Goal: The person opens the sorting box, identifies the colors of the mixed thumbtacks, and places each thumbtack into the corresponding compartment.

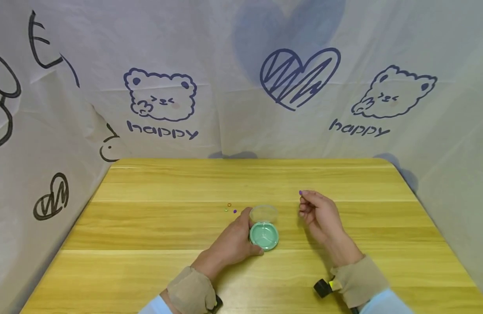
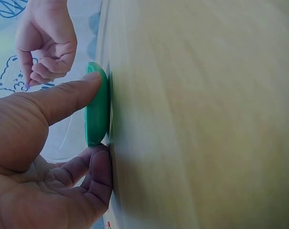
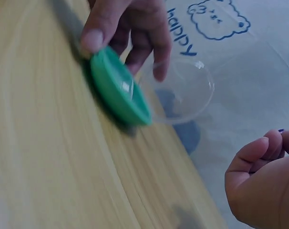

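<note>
My left hand (image 1: 234, 240) grips a small round green case (image 1: 264, 237) on the table, thumb at its near side and fingers at its far left. Inside, the case looks divided into compartments. Its clear lid (image 1: 263, 213) stands open toward the back, also seen as a transparent disc in the right wrist view. To the right, my right hand (image 1: 323, 216) is raised, pinching a tiny purple piece (image 1: 301, 192) between thumb and forefinger. On the table left of the case lie another purple piece (image 1: 235, 211), a green one (image 1: 226, 210) and an orange-red ring-like one (image 1: 229, 204).
A wooden table (image 1: 155, 183) spreads under both hands, its far edge meeting a white cloth backdrop (image 1: 226, 109) with drawn bears and hearts. The cloth also hangs at the left and right sides. A small black device (image 1: 323, 288) is strapped at the right wrist.
</note>
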The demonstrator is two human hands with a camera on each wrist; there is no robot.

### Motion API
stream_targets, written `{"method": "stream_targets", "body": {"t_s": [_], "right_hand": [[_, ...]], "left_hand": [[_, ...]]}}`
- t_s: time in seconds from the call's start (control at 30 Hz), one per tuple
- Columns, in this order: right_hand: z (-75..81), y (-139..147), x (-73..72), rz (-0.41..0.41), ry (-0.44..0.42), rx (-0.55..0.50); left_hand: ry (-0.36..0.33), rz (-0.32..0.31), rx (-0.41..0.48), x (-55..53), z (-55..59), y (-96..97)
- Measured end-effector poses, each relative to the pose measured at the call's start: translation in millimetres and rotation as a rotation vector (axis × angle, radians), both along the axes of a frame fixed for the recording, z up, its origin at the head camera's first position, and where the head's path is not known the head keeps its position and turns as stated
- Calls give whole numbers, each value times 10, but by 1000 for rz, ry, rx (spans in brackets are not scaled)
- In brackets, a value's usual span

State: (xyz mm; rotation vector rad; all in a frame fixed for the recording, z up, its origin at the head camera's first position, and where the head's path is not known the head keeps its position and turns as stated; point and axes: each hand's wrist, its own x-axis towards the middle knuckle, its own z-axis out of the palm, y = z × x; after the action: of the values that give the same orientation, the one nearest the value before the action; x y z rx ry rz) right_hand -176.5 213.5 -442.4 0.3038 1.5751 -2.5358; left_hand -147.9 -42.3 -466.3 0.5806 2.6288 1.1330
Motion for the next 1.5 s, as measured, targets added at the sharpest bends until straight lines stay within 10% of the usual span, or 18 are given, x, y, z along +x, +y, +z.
{"method": "stream_targets", "body": {"t_s": [0.7,1.5], "right_hand": [[-148,-162,102,354,26,-876],[-161,-247,152,420,53,-880]], "left_hand": [[-11,9,1,-11,7,7],[-24,23,-26,-4,4,18]]}}
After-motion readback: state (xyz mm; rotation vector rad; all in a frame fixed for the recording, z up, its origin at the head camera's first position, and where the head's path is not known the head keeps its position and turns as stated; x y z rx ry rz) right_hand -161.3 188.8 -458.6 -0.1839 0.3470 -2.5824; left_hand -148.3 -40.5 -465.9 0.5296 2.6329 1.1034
